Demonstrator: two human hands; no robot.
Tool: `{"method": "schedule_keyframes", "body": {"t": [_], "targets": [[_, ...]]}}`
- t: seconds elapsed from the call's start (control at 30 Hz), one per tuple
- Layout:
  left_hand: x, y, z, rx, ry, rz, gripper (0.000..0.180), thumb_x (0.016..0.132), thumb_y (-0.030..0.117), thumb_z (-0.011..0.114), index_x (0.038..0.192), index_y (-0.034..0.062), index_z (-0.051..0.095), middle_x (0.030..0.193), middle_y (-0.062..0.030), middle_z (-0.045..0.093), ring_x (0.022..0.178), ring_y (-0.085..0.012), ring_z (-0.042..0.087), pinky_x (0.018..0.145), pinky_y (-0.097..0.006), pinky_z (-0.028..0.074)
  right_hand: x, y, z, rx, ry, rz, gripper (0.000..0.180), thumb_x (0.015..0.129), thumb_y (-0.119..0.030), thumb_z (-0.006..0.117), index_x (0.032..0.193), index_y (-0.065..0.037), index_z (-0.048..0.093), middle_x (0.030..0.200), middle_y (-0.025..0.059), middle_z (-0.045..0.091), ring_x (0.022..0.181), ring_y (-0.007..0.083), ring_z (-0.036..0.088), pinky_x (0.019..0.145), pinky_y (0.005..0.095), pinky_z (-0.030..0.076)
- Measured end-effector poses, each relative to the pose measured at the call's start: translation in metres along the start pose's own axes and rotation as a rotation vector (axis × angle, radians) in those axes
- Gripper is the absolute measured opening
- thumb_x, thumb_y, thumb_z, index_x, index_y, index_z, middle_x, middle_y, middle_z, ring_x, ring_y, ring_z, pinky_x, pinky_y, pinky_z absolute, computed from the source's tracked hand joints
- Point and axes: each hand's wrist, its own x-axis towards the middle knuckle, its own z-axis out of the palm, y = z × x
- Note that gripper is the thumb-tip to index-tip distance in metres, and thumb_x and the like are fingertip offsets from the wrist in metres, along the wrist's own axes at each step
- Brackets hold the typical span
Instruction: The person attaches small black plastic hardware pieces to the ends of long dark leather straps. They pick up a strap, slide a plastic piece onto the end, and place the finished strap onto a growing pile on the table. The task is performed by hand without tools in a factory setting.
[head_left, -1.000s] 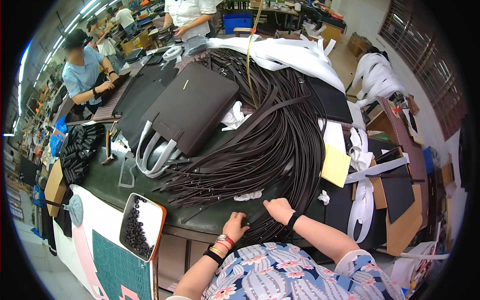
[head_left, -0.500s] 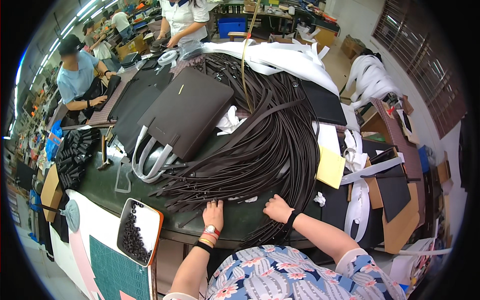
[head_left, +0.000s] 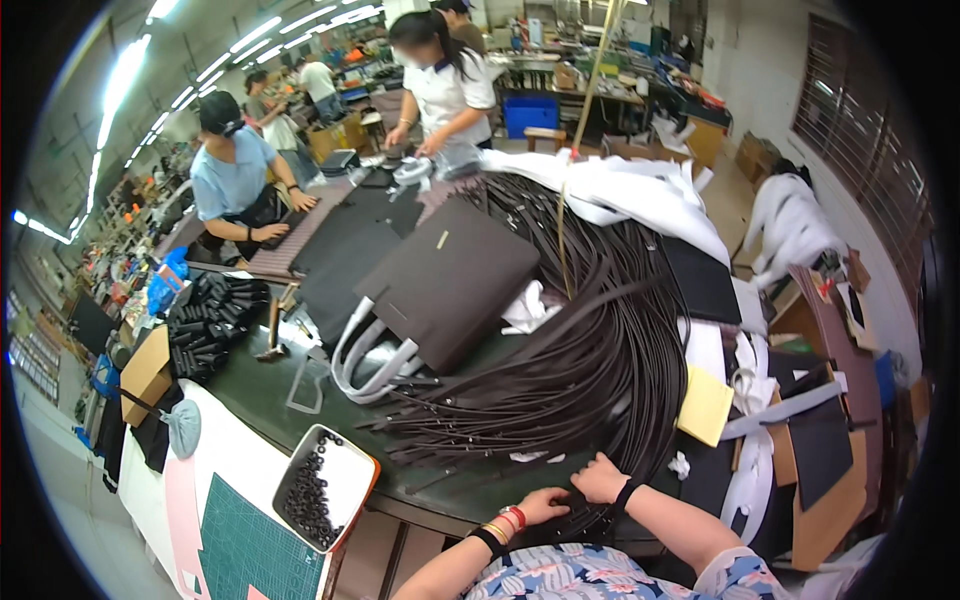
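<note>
A large heap of dark brown straps spreads over the green-topped table, many of its ends pointing toward me. At the near edge my left hand reaches in beside the right, fingers bent and close together. My right hand is curled into a loose fist at the lower end of the heap. Dark strap ends run down beneath both hands. What either set of fingers pinches is hidden. Behind the heap lies a dark brown tote bag, its handles wrapped in white.
A white, orange-sided tray of small black rings stands at left by a green cutting mat. A hammer and black rolled pieces lie farther left. Yellow sheets sit at right. Two co-workers stand across the table.
My left hand has moved right, close to my right hand. My right hand stays at the strap ends, still curled. The view has tilted up and shifted left.
</note>
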Motion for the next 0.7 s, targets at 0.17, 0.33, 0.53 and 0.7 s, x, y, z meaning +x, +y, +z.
{"method": "schedule_keyframes", "body": {"t": [0.17, 0.33, 0.53, 0.7], "targets": [[-0.015, 0.035, -0.005, 0.015, -0.031, -0.134, 0.061, 0.079, 0.041, 0.073, 0.125, 0.0024, 0.059, 0.122, -0.0182, 0.064, 0.109, -0.0311, 0.062, 0.095, -0.036, 0.047, 0.025, 0.0, -0.036, 0.027, -0.373, -0.061, 0.032, 0.072, -0.029, 0.076, 0.103, -0.019, 0.073, 0.099, 0.0073, 0.072, 0.101, 0.0222, 0.067, 0.093, 0.0504, 0.04], [-0.019, 0.017, 0.003, 0.114, 0.039, -0.023, 0.06, 0.086, 0.048, 0.066, 0.125, 0.0025, 0.057, 0.118, -0.0217, 0.063, 0.11, -0.0329, 0.061, 0.093, -0.039, 0.047, 0.005, 0.01, -0.031, 0.127, -0.11, -0.147, 0.018, 0.076, -0.03, 0.073, 0.091, -0.021, 0.074, 0.084, 0.0032, 0.072, 0.092, 0.0229, 0.069, 0.091, 0.0516, 0.042], [-0.051, 0.056, -0.046, -0.274, 0.135, -0.092, 0.041, 0.096, 0.033, 0.06, 0.123, 0.0028, 0.056, 0.1, -0.0089, 0.071, 0.083, -0.0152, 0.068, 0.074, -0.028, 0.053, -0.022, 0.007, -0.042, 0.385, 0.48, -0.017, 0.013, 0.086, -0.032, 0.063, 0.089, -0.021, 0.069, 0.076, -0.0016, 0.067, 0.077, 0.0186, 0.066, 0.072, 0.0387, 0.039], [-0.041, -0.011, -0.044, 0.369, 0.269, 0.102, 0.029, 0.085, 0.032, 0.069, 0.1, 0.0074, 0.073, 0.098, -0.0145, 0.071, 0.09, -0.0316, 0.068, 0.081, -0.038, 0.054, 0.002, 0.01, -0.007, 0.325, 0.12, -0.018, 0.017, 0.085, -0.03, 0.063, 0.091, -0.016, 0.071, 0.083, 0.0062, 0.069, 0.083, 0.0258, 0.068, 0.073, 0.043, 0.049]]}}
